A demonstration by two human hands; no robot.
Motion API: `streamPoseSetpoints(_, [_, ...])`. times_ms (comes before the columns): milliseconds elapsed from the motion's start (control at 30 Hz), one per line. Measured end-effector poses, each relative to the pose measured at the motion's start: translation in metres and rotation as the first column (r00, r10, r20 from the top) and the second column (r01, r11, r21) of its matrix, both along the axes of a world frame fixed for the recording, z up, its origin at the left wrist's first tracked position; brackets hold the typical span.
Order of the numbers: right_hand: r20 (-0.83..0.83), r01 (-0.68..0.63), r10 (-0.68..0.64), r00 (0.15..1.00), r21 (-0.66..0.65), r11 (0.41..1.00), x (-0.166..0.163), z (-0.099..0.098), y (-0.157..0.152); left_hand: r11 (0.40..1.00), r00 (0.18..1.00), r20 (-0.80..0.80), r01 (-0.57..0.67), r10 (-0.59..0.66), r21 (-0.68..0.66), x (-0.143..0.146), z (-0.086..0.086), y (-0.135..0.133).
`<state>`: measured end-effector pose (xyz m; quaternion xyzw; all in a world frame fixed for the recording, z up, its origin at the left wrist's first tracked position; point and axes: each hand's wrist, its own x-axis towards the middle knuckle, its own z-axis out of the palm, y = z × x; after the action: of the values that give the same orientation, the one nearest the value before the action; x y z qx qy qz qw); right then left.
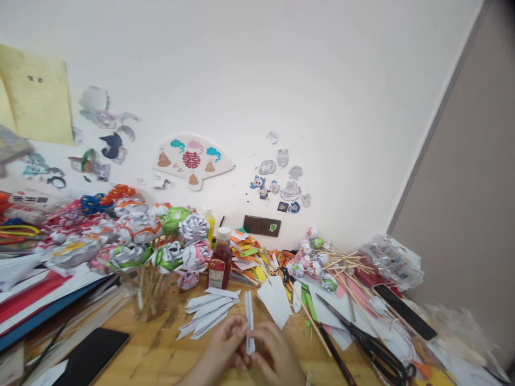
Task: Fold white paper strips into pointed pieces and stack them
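Between my two hands a narrow folded strip of white paper [249, 316] stands nearly upright over the wooden table. My left hand [231, 343] pinches it from the left, thumb and fingers near its lower half. From the right, the fingertips of my right hand [271, 348] press on the same strip close to its bottom end. Just left of the strip lies a fanned pile of folded white paper strips [209, 311]. To its right rests a loose white paper sheet [276, 301]. Part of the fingers is hidden behind the strip.
Paper flowers on sticks stand in a clear container [147, 295] at left. Behind the pile is a bottle of red sauce [220, 262]. Black scissors [374, 346] and a phone [404, 311] lie at right, another dark phone [94, 356] at front left. A white wall [322, 80] rises behind.
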<state>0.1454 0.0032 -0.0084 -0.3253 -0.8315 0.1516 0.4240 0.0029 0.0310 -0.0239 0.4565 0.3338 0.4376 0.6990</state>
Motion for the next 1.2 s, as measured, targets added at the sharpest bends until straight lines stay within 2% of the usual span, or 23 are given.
streamPoseSetpoints(233, [-0.001,0.027,-0.027,1.000,-0.006,1.000,0.003,-0.003,0.002,0.999,1.000,-0.028,-0.011,0.010,-0.047,0.000,0.007,-0.002])
streamPoseSetpoints(467, [-0.040,0.046,-0.048,0.998,-0.035,0.998,0.003,-0.001,0.002,0.999,0.999,-0.014,-0.043,0.043,-0.012,-0.002,0.003,0.000])
streamPoseSetpoints(733, [-0.141,0.097,-0.121,0.983,-0.164,0.982,0.005,-0.007,0.007,0.998,0.997,-0.047,0.057,-0.057,0.009,-0.003,0.005,-0.002])
streamPoseSetpoints(933, [-0.192,0.014,-0.058,0.980,-0.223,0.975,0.004,-0.013,0.009,0.995,0.991,-0.088,0.102,-0.101,0.008,-0.001,0.005,-0.003])
streamPoseSetpoints(1033, [-0.172,0.026,-0.067,0.983,-0.232,0.972,0.003,-0.013,0.006,0.994,0.991,-0.070,0.112,-0.111,0.012,0.000,0.008,-0.004])
streamPoseSetpoints(1200, [-0.062,0.141,-0.154,0.986,-0.183,0.973,0.004,-0.008,0.003,0.990,0.991,-0.038,0.130,-0.128,0.045,0.001,0.007,-0.005])
